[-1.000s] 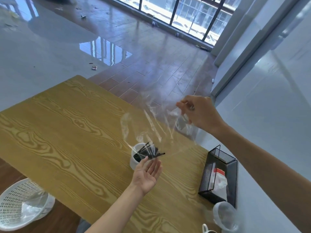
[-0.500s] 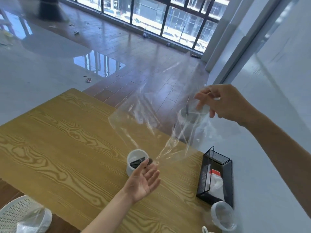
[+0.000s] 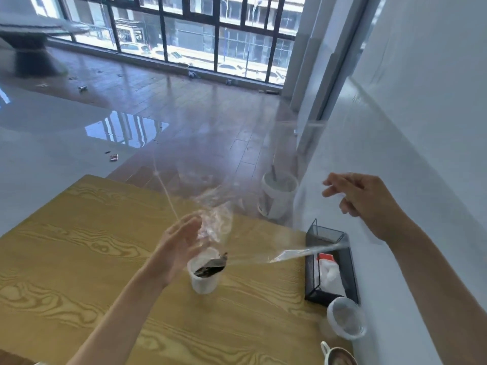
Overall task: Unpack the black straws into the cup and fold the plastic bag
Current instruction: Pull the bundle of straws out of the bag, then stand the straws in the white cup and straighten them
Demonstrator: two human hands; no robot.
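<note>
The clear, crumpled plastic bag hung in the air above the yellow wood-grain surface, just over the small white cup. The black straws sat inside the cup, leaning, their upper ends pointing up and to the right over the rim; none showed in the bag.

Left hand: fingers straight and spread, palm facing right. The bunched part of the film lay touching or just beside its fingertips; contact could not be told through the blur. Right hand: raised well to the right, fingers loosely parted. Whether it pinched the film's edge could not be told, since the film there was nearly invisible.

The bag's long axis ran roughly left to right and slightly downward, from the bunch at the left fingertips to a stretched strip over the black wire-mesh box.

Judgement: unpacking looked done and folding was not yet begun. The left hand was nearer to the bag's bulk. Flattening along that left-right axis seemed the next requirement.
</note>
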